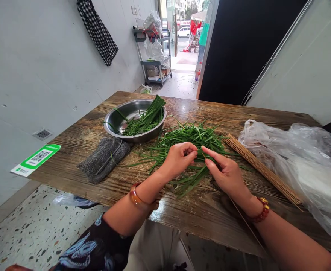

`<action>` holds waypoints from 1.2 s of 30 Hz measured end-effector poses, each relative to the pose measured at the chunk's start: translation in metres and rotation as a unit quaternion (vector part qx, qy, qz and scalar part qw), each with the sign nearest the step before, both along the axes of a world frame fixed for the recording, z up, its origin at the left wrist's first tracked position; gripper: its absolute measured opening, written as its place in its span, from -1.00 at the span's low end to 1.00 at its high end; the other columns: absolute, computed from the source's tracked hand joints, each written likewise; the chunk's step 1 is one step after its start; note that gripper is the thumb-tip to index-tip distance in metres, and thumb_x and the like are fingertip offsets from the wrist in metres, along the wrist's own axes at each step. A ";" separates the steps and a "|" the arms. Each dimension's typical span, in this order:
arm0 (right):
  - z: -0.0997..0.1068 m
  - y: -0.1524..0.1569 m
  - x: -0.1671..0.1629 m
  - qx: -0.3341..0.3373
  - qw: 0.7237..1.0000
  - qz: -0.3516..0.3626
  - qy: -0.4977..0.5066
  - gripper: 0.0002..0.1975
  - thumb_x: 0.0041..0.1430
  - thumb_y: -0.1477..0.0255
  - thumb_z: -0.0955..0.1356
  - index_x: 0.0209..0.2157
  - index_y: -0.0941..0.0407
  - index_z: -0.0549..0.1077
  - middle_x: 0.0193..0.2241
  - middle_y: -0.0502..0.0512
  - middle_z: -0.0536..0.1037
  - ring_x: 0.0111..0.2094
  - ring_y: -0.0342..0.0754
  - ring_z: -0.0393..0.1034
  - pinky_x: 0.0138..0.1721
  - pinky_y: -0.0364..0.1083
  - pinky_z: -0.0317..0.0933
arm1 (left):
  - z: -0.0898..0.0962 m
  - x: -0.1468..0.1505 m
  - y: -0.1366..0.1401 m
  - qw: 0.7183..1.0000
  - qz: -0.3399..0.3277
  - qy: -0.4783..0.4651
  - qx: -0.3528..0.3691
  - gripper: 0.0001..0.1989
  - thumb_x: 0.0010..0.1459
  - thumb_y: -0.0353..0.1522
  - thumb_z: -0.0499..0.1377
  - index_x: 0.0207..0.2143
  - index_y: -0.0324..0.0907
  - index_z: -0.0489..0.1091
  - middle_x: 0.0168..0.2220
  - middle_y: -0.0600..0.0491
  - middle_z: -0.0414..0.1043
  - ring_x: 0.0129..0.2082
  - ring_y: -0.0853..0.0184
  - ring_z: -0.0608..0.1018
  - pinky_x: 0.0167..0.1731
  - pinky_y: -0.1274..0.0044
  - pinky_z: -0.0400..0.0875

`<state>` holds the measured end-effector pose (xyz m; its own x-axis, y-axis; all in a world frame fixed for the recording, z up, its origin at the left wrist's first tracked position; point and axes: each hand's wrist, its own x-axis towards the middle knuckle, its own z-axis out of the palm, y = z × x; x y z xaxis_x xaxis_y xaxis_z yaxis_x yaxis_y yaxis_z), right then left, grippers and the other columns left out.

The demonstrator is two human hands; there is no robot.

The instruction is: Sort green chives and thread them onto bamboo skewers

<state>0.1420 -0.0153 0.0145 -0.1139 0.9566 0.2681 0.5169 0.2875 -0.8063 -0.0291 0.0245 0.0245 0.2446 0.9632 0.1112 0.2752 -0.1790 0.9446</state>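
Observation:
Over the near middle of the table, my left hand [182, 156] is closed in a pinch on the end of a green chive leaf. My right hand [227, 175] pinches a thin bamboo skewer [246, 220], whose tip meets the leaf between the two hands. The skewer's rear end slants down under my right wrist toward the table's front edge. Loose garlic chives [193, 136] lie in a heap just beyond and below both hands. A steel basin [107, 130] behind my left hand holds a bunch of chives [151, 114] leaning on its right side.
A bundle of bamboo skewers [261, 169] lies right of the heap, beside clear plastic bags [303, 158]. A dark grey cloth [103, 160] sits in front of the basin. A green QR-code card [38, 159] is at the wooden table's [78, 137] left edge. A cart [157, 62] stands by the doorway.

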 end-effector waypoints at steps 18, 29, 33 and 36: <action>-0.003 0.003 -0.001 -0.027 0.999 0.020 0.023 -0.50 0.17 0.37 0.28 0.16 0.15 0.35 -0.63 -0.15 0.18 -0.60 -0.18 0.03 -0.51 -0.15 0.01 | -0.002 0.000 -0.001 0.998 -0.015 0.019 0.053 -0.91 0.07 -0.41 0.17 -0.43 -0.27 0.43 -0.56 0.13 0.37 -0.57 0.51 0.34 -0.56 0.65 0.19; -0.005 0.005 -0.001 -0.026 0.999 0.009 0.020 -0.57 0.17 0.38 0.27 0.07 0.13 0.44 -0.65 -0.16 0.14 -0.61 -0.18 0.02 -0.49 -0.14 -0.01 | -0.001 0.001 -0.002 0.997 -0.023 0.023 0.075 -0.94 0.04 -0.47 0.15 -0.41 -0.26 0.43 -0.58 0.16 0.34 -0.57 0.51 0.35 -0.54 0.65 0.20; -0.006 0.004 -0.001 -0.028 0.999 0.004 0.026 -0.58 0.17 0.39 0.27 0.06 0.12 0.44 -0.65 -0.17 0.14 -0.61 -0.19 0.02 -0.46 -0.14 0.02 | -0.003 0.001 -0.002 0.995 -0.018 0.033 0.090 -0.92 0.04 -0.49 0.14 -0.40 -0.26 0.44 -0.56 0.15 0.37 -0.56 0.51 0.37 -0.53 0.65 0.22; -0.006 0.005 -0.002 -0.020 0.999 0.001 0.027 -0.61 0.16 0.40 0.28 0.03 0.12 0.46 -0.65 -0.17 0.13 -0.61 -0.19 0.02 -0.47 -0.15 0.01 | -0.003 0.000 -0.003 0.993 -0.016 0.051 0.106 -0.92 0.05 -0.49 0.15 -0.41 -0.25 0.46 -0.56 0.14 0.38 -0.56 0.50 0.38 -0.54 0.65 0.22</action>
